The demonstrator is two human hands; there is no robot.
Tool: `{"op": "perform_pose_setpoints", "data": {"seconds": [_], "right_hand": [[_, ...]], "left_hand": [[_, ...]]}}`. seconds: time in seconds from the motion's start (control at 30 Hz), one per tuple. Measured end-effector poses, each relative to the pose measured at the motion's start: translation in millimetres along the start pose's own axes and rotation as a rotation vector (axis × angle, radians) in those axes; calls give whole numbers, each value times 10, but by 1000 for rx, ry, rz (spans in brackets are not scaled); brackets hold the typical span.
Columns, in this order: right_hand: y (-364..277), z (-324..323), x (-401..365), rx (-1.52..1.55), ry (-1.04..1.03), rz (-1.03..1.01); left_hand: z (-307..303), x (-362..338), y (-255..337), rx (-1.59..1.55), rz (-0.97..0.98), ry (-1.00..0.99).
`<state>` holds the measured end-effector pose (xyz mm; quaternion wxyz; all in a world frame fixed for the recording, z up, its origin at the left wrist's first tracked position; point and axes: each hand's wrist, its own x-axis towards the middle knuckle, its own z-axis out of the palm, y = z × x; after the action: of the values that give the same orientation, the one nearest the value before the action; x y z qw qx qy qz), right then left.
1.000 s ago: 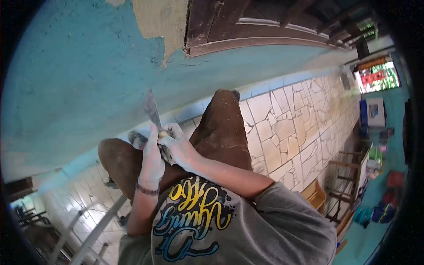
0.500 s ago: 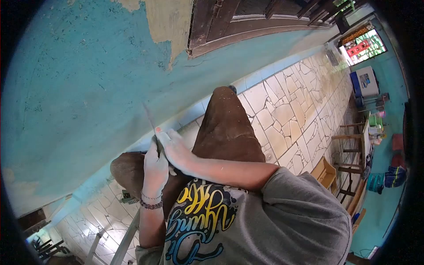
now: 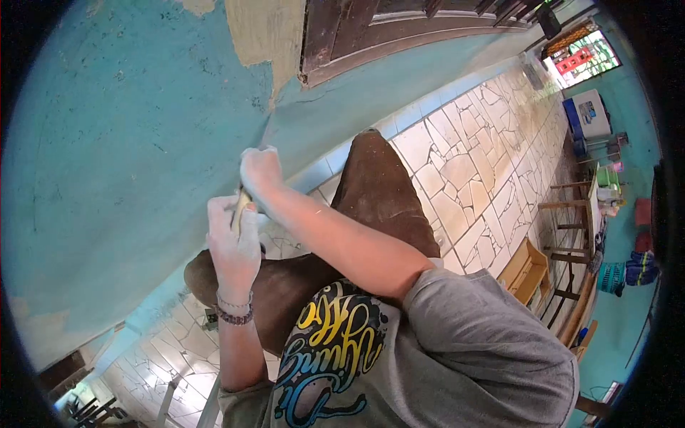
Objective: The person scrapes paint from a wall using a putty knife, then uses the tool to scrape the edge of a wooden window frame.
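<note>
A scraper with a yellowish handle (image 3: 240,217) is held in both of my hands in front of the blue wall (image 3: 164,128). My left hand (image 3: 234,232), dusted white and with bracelets at its wrist, is closed around the lower handle. Higher up, my right hand (image 3: 260,170) grips the tool in a dusty fist. From the top of that fist its thin grey blade (image 3: 267,132) points up toward the wall, just below a patch of bare plaster (image 3: 264,36). Part of the tool is hidden by my fingers.
A brown wooden window frame (image 3: 342,46) is set in the wall at the top. My bent knees (image 3: 382,185) are below, over a stone-patterned floor (image 3: 471,150). Pale ladder-like rails (image 3: 170,399) show at bottom left. At right stand a wooden table (image 3: 571,207) and a cooler (image 3: 591,114).
Both hands have risen from near my lap toward the wall. My right hand has moved above the left, and the yellowish handle now shows between them.
</note>
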<state>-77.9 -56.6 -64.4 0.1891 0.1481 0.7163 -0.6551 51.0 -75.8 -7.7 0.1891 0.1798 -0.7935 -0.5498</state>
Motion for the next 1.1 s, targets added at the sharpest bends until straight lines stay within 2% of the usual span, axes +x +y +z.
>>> {"op": "perform_pose_setpoints", "data": {"seconds": [0.03, 0.13, 0.23, 0.3, 0.33, 0.4, 0.43, 0.53, 0.6, 0.67, 0.7, 0.77, 0.83, 0.93, 1.0, 1.1], "right_hand": [[-28, -10, 2, -69, -35, -51], [-138, -25, -43, -59, -33, 15], [-145, 65, -87, -83, 62, -107], [-170, 34, -170, -25, 47, -92], [-202, 11, -176, 7, 44, -92], [-136, 74, -50, -100, 91, -148], [-97, 94, -9, -156, 109, -170], [-248, -255, 447, -144, -76, -48], [-318, -329, 383, -317, -90, -98], [-151, -307, 204, -350, -24, -225], [88, -97, 138, -301, 37, -340], [139, 45, 87, -181, 55, -384], [-35, -12, -22, -65, -38, -238], [-89, -136, 180, 205, 10, -154], [-221, -197, -51, -44, -36, -132], [-383, -248, -231, -57, -44, -132]], "left_hand": [[1, 34, -2, 25, 16, 2], [-25, 64, -24, 94, 30, 25], [-14, 74, -99, 119, 52, 57], [-27, 71, -159, 109, 108, 60], [-39, 87, -151, 99, 72, 51], [-38, 125, -118, 74, 7, 19], [22, 215, -124, 104, 42, 16], [142, 359, -128, 196, 90, -13], [269, 459, 3, 217, 118, -80], [216, 203, -31, 155, 109, -19], [167, 52, -100, 117, 104, 31], [112, 26, -136, 71, 83, 79], [84, 43, -116, 45, 31, 87], [189, 178, -100, 133, 82, 20], [199, 27, -16, 57, 58, 35], [242, -50, -214, 38, 86, 95]]}}
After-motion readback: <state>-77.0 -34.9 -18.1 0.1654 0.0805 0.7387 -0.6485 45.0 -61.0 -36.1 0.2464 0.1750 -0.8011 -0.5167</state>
